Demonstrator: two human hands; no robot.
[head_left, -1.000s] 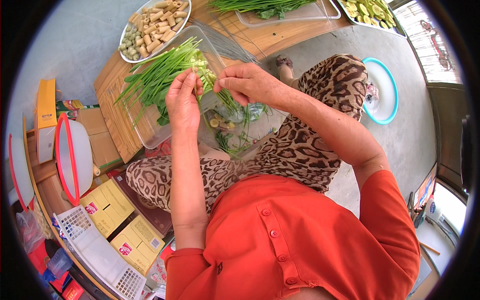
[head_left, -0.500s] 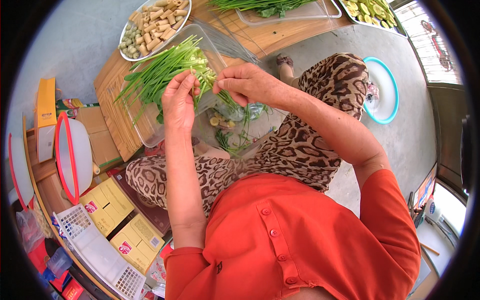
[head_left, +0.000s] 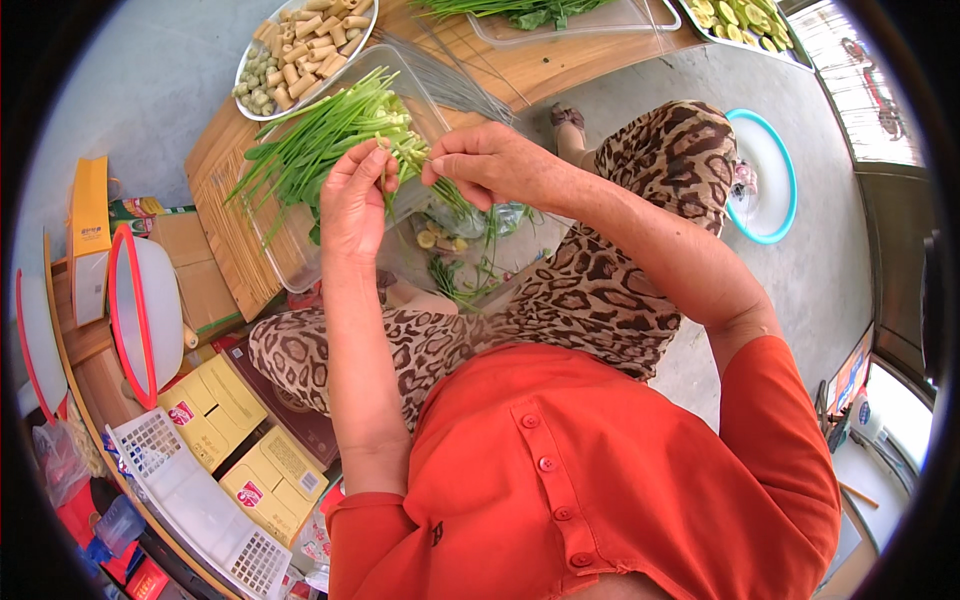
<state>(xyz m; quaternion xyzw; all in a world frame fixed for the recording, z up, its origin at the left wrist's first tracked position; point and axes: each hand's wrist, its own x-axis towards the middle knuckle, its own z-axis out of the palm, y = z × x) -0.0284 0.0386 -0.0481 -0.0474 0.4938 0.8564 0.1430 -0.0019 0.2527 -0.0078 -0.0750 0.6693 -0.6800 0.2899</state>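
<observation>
My left hand (head_left: 353, 195) and my right hand (head_left: 485, 163) are raised close together over the near side of a clear plastic tray (head_left: 430, 100). Both have thumb and fingertips pinched, with a small gap between the two hands. What they pinch is too thin or too hidden to make out. Beneath and behind them, a heap of long green stalks with pale ends (head_left: 325, 140), like garlic chives, lies in the tray. Thin grey skewers (head_left: 455, 85) are spread on the wooden table (head_left: 530, 75) beside the tray, beyond my right hand.
A white plate (head_left: 372, 28) of tan tube-shaped pieces and greenish balls stands at the far left. Another tray of greens (head_left: 645, 18) and one of sliced vegetables (head_left: 745, 25) lie farther right. Bagged scraps and greens (head_left: 455, 265) are below the table edge. A blue-rimmed basin (head_left: 793, 190) sits right.
Both hands keep their pinch in almost the same place. The view has shifted very slightly; nothing has plainly been picked up or let go.
</observation>
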